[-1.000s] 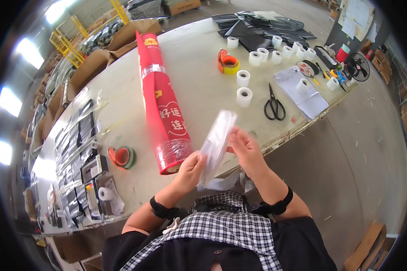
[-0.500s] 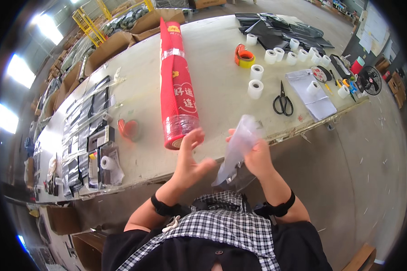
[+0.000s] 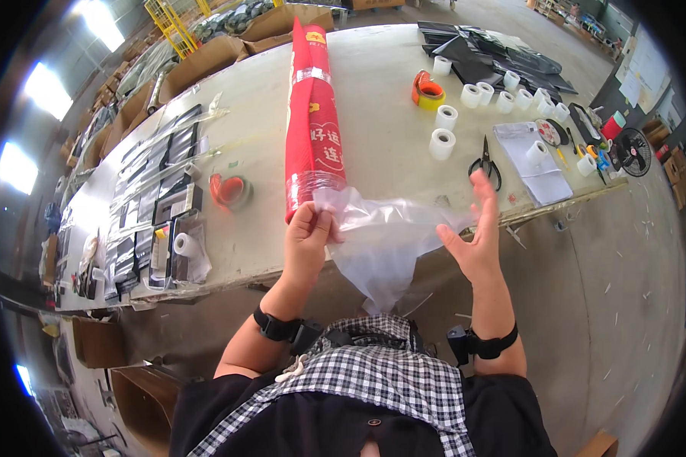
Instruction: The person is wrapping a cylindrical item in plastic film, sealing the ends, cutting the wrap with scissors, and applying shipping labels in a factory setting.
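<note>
A clear plastic bag (image 3: 381, 244) hangs spread between my hands at the table's front edge. My left hand (image 3: 310, 236) pinches one side of its upper edge, just before the near end of a rolled red mat (image 3: 312, 129). That mat lies lengthwise on the table, with clear tape wound around it near both ends. My right hand (image 3: 474, 232) has its fingers spread beside the bag's other corner; whether its palm touches the film I cannot tell. Black-handled scissors (image 3: 486, 169) lie just beyond my right fingers. The bag partly covers the mat's near end.
Several white label rolls (image 3: 443, 143) stand at the right, near an orange-and-yellow tape roll (image 3: 428, 91), papers (image 3: 537, 171) and a small black fan (image 3: 631, 151). Black plastic bags (image 3: 503, 61) lie behind. Flat black packs (image 3: 152, 190) and a tape dispenser (image 3: 230, 190) lie left.
The bag, bunched in my right hand before, is now stretched out. My left hand has taken hold of its edge, and my right hand has moved right with its fingers opened.
</note>
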Tool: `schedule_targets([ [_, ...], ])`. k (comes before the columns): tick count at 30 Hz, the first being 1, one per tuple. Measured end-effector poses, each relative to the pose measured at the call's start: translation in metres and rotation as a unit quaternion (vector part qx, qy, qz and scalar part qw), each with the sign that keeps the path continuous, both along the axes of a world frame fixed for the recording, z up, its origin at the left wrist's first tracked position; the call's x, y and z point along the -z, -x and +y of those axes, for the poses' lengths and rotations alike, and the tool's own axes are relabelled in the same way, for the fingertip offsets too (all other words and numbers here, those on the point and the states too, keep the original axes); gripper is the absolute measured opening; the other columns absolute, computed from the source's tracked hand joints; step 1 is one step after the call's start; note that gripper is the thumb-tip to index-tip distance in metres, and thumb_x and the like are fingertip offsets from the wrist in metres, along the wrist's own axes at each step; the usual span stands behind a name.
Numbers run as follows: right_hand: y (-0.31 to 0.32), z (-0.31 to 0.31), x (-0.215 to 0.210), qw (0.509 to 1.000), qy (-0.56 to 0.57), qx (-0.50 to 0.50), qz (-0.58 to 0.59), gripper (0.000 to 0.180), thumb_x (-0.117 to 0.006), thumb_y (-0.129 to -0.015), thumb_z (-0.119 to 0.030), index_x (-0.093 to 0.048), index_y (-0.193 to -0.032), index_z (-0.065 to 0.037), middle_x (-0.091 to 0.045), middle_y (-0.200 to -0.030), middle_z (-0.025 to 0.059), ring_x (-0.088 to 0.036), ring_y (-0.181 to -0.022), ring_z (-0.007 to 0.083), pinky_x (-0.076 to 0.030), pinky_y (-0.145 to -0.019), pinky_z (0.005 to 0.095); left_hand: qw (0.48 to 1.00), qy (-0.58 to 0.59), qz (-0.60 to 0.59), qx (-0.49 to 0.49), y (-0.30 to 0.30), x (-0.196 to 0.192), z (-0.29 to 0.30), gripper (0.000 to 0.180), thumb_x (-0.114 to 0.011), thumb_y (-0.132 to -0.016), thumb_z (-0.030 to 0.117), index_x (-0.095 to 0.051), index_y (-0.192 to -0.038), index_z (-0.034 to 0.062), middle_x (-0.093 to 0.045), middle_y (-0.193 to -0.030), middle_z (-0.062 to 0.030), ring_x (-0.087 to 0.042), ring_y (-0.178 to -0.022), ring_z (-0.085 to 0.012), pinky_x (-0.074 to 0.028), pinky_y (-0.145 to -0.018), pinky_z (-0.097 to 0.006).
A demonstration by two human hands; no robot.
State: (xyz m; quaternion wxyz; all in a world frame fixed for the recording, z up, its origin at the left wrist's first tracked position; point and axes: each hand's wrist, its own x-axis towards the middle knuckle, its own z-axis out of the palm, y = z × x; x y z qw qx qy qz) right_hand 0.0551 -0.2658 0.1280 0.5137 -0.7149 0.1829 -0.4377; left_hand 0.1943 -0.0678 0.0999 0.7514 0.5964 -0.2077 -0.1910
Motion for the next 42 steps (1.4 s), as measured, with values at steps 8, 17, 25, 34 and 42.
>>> schedule_targets([
  [8,-0.016,0.0,-0.04,0.866,0.384,-0.174,0.269,0.038,-0.07,-0.081,-0.012,-0.061,-0.116,0.001,-0.068,-0.095,0.0069,-0.065,-0.086,0.016,-0.048,-0.077,0.0312,0.988,-0.012,-0.15,-0.027,0.004,0.008,-0.004,0.007,-0.05,-0.097,0.004,-0.054,-0.101,0.0016,-0.055,-0.079,0.0007,-0.051,-0.071,-0.0066,-0.044,-0.066,-0.022],
  [17,-0.028,0.012,0.007,0.9,0.019,-0.311,0.304,0.019,-0.073,-0.077,-0.013,-0.069,-0.09,0.0,-0.066,-0.082,0.0102,-0.062,-0.074,0.0171,-0.049,-0.068,0.0291,0.95,-0.118,-0.249,-0.147,-0.006,0.025,0.014,0.012,-0.055,-0.092,0.003,-0.057,-0.104,0.0037,-0.059,-0.092,-0.0029,-0.054,-0.083,-0.0129,-0.044,-0.079,-0.027],
  [25,-0.038,0.024,0.045,0.832,-0.136,-0.409,0.349,0.016,-0.077,-0.076,-0.008,-0.064,-0.081,-0.002,-0.061,-0.074,-0.0006,-0.054,-0.068,0.0046,-0.045,-0.06,0.0216,0.795,-0.222,-0.536,0.179,0.017,0.015,0.027,0.023,-0.066,-0.082,0.011,-0.062,-0.105,0.0087,-0.06,-0.104,-0.0055,-0.059,-0.095,-0.0225,-0.047,-0.089,-0.039],
  [34,-0.053,0.041,0.057,0.737,-0.26,-0.501,0.371,0.031,-0.083,-0.071,-0.02,-0.067,-0.09,-0.002,-0.063,-0.08,-0.0008,-0.057,-0.073,0.0077,-0.046,-0.064,0.0246,0.776,-0.167,-0.594,0.132,0.007,0.012,0.031,0.036,-0.065,-0.072,0.015,-0.063,-0.107,0.0102,-0.056,-0.104,-0.0063,-0.056,-0.1,-0.0265,-0.046,-0.087,-0.04],
  [42,-0.052,0.025,0.08,0.708,-0.458,-0.449,0.296,0.016,-0.065,-0.088,-0.017,-0.064,-0.097,-0.004,-0.062,-0.083,-0.0025,-0.057,-0.073,0.0059,-0.048,-0.068,0.0216,0.719,-0.154,-0.66,0.153,-0.003,0.014,0.053,0.017,-0.062,-0.075,0.013,-0.063,-0.092,0.0084,-0.059,-0.112,-0.006,-0.055,-0.111,-0.0245,-0.042,-0.099,-0.043],
])
